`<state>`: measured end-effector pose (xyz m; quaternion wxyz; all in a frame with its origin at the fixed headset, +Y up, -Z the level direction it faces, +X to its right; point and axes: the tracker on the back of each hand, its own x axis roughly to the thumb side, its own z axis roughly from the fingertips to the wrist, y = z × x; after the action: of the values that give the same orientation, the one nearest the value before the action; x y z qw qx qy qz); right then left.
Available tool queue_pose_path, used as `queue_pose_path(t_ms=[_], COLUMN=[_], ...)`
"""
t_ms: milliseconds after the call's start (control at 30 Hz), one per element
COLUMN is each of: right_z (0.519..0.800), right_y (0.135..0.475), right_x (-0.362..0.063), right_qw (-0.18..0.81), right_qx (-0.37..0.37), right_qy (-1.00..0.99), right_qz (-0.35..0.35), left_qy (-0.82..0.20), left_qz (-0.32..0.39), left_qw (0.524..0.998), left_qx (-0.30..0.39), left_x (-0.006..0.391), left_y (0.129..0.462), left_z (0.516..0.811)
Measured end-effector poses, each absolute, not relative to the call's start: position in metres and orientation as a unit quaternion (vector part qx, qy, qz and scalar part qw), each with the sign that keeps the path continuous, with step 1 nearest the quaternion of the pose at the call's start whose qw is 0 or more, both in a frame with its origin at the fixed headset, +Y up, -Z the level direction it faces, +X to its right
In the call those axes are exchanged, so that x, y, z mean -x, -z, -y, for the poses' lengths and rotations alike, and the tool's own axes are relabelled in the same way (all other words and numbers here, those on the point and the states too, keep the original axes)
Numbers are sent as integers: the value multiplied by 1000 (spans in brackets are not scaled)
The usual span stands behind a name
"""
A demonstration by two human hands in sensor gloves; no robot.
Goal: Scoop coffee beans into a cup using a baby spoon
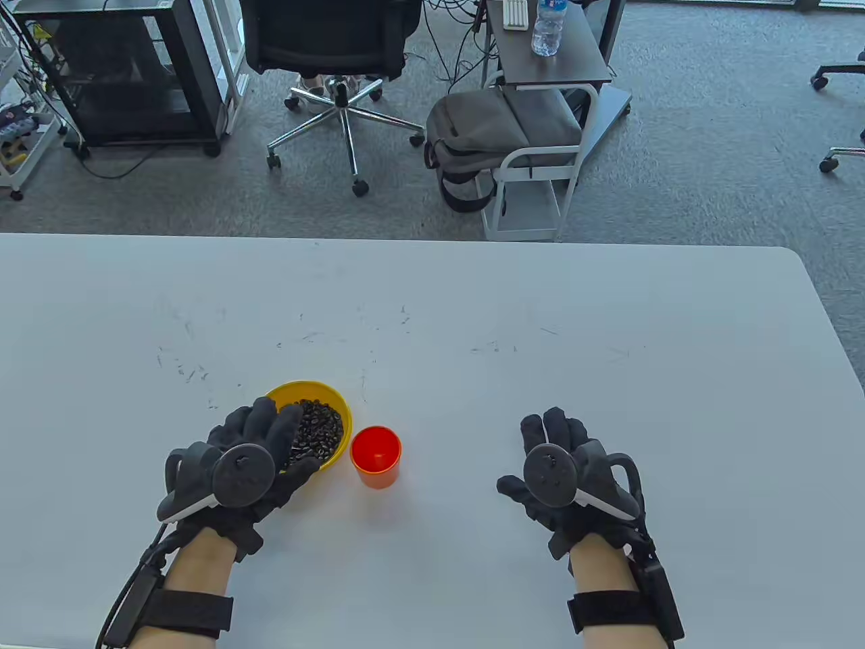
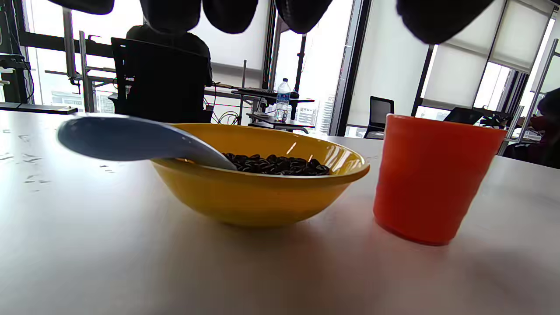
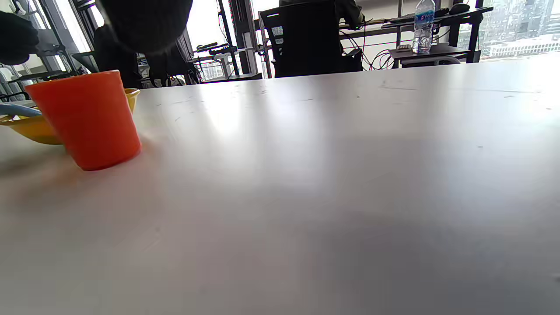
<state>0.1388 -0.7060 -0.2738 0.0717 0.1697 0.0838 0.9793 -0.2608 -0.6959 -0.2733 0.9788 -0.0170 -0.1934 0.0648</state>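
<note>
A yellow bowl [image 1: 334, 405] of coffee beans [image 1: 321, 429] sits on the white table, with an orange cup [image 1: 376, 454] just right of it. My left hand [image 1: 294, 439] hovers open over the bowl's left side and hides the spoon in the table view. In the left wrist view a blue-grey baby spoon [image 2: 131, 142] lies in the bowl [image 2: 262, 197], one end sticking out left over the rim, beside the cup [image 2: 433, 175]. My fingertips [image 2: 227, 13] hang above it, apart from it. My right hand [image 1: 530, 453] is open and empty on the table, right of the cup [image 3: 87, 118].
The white table [image 1: 473, 324] stretches far beyond the bowl and to the right. Its far edge [image 1: 405, 238] borders a carpeted floor with an office chair [image 1: 338, 61] and a side cart holding a water bottle [image 1: 547, 27].
</note>
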Motion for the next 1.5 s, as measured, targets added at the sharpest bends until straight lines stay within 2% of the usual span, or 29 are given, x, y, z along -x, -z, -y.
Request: queue_pose_path(t_ms=[367,700,867,1033,1133,1500], right_z=[707,708,709,710,710,710], right_y=[274,274,274,274,274,274], right_x=[-137,-136,-133,-131,-130,-127], right_qw=[72,75,71,69,71,67], right_qx=[-172,-175,-180,-184,-186,-192], right_qy=[-978,-977,-976,-975,-974,-973], right_qz=[-90,-96,-100,-105,-106,-108], left_qy=[-83,-124,-75,1,28,17], left_qz=[197,248,301,312,308,330], left_qw=[977,961,950,948,949,944], left_qx=[16,4,40,69,60,-17], left_x=[259,230,194,169,164,162], left_y=[274,269,265,267,268,265], left_z=[697,694,704,720,725,723])
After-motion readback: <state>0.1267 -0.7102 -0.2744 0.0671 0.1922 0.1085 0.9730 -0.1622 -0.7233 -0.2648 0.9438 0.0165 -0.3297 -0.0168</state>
